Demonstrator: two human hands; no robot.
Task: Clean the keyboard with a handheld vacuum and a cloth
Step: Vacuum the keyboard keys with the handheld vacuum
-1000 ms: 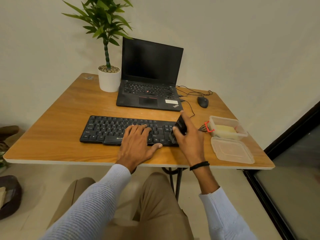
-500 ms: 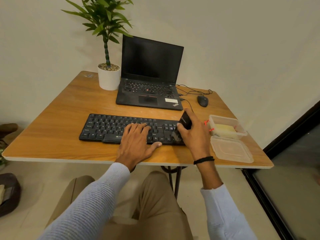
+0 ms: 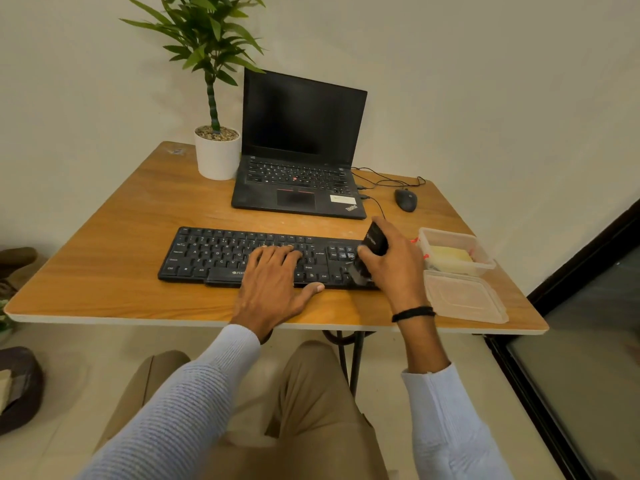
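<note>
A black keyboard [image 3: 221, 254] lies near the front edge of the wooden table [image 3: 114, 237]. My left hand [image 3: 273, 285] rests flat on the keyboard's middle keys, fingers straight. My right hand [image 3: 394, 265] grips a small black handheld vacuum [image 3: 375, 239], its nozzle tilted down onto the keys at the keyboard's right end. A yellow cloth [image 3: 450, 254] lies folded inside a clear plastic box [image 3: 485, 263] to the right of my right hand.
A black laptop [image 3: 298, 181] stands open behind the keyboard, with a potted plant [image 3: 216, 150] to its left and a wired mouse [image 3: 406, 199] to its right. The box's clear lid [image 3: 464, 296] lies at the front right corner. A dark door frame stands at the right.
My right hand has carried the vacuum a little rightward along the keyboard's right end. My left hand has stayed on the middle keys.
</note>
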